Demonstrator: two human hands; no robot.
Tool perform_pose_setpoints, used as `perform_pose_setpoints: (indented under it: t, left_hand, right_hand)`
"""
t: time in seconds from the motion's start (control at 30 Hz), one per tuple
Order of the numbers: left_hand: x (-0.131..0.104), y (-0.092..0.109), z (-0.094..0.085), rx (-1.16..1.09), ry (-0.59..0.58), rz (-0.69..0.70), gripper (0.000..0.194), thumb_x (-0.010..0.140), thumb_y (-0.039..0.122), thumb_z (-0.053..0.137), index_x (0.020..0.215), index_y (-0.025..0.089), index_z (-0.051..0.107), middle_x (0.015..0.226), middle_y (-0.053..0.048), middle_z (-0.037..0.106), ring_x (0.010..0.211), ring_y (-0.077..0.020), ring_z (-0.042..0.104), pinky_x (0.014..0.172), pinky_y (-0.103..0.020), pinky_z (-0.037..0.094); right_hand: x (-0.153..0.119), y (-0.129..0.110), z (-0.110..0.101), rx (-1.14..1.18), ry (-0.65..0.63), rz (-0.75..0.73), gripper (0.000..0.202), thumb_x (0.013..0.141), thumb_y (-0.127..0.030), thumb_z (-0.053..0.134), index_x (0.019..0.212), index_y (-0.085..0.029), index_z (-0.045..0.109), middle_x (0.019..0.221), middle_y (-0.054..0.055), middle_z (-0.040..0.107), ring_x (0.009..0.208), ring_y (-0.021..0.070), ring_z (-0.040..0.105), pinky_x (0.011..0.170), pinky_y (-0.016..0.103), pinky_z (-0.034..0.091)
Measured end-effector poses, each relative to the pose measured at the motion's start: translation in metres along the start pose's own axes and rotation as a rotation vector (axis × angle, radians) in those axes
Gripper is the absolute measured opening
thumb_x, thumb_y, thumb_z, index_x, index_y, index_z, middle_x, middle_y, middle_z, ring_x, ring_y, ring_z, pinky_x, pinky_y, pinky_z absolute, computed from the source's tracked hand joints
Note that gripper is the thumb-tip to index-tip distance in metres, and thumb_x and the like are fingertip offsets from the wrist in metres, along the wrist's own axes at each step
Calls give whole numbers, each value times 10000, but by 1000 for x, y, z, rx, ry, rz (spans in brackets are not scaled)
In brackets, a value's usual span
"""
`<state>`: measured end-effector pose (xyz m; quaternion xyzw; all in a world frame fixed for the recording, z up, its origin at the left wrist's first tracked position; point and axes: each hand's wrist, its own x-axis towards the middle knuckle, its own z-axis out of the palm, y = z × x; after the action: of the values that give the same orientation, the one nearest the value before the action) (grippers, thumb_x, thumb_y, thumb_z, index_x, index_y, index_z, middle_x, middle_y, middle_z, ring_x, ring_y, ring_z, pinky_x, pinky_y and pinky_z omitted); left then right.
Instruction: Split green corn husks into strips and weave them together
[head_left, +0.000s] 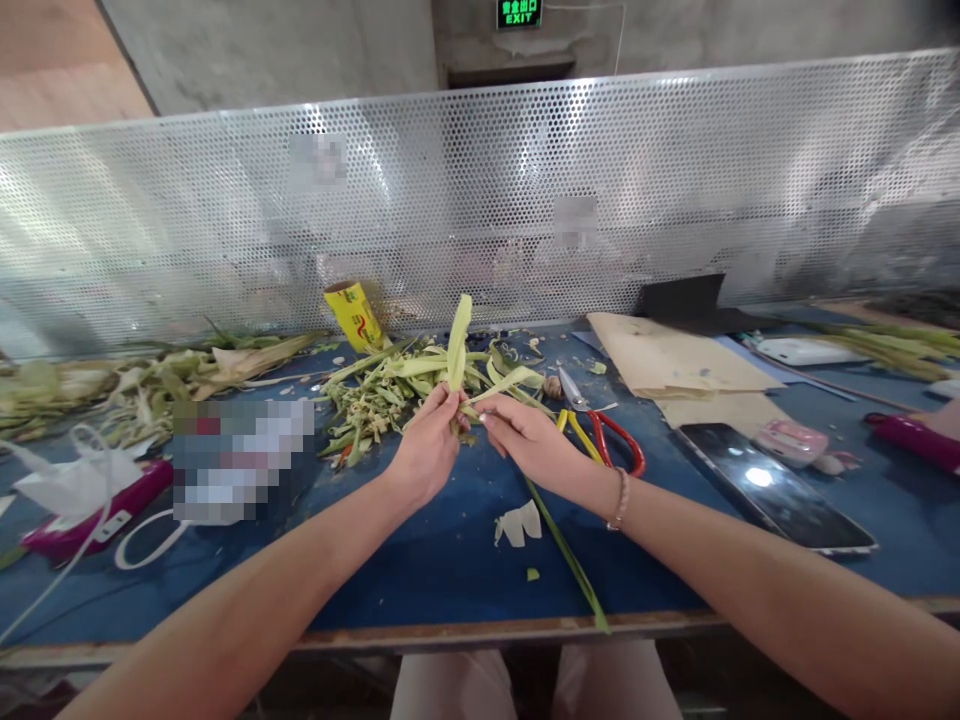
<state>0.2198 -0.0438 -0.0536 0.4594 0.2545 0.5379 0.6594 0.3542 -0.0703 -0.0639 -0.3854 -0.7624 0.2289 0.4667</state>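
My left hand (429,446) pinches the base of an upright pale green leaf strip (458,345) between thumb and fingers. Right beside it, my right hand (517,432) is closed on the same strip's lower end, where a folded leaf piece (511,381) points off to the right. Behind both hands lies a heap of cut green leaf pieces (367,400). A cutting tool with a red and a yellow handle (626,448) rests by my right wrist, partly covered by it. From under my right hand a long green leaf blade (568,556) runs to the table's front edge.
On the blue table (360,580) stand a yellow cardboard tube (354,316) and more leaves (187,385). A phone (776,490), a pink case (791,441) and brown paper (675,355) lie right. Left is a magenta tissue pack (97,515). A perforated metal screen (480,200) borders the back.
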Motion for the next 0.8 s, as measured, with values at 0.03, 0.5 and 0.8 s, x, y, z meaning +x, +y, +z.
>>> perform_pose_setpoints:
  t: [0.03,0.5,0.8]
  left_hand:
    - [0,0,0,0,1,-9,87,776,195,485,693,170,494,696,19,432,572,-72,398,549,-202,366]
    - [0,-7,-11,333,-274,151,143,647,117,437,763,182,488,741,11,458,698,-121,406,639,-244,339]
    - [4,-7,-12,518,-281,226,86,762,188,442,822,170,501,750,3,480,710,-119,431,670,-252,353]
  right_hand:
    - [-1,-1,-1,-54,2,-17,195,862,-209,350,954,-195,521,623,-26,507,548,95,471,554,229,383]
    - [-3,-14,-3,-271,83,-126,136,826,-249,425,740,-177,503,751,36,556,732,150,510,675,275,389]
    - [6,-7,-13,83,14,233,356,809,-369,431,528,-151,453,470,-46,389,411,51,329,405,204,249]
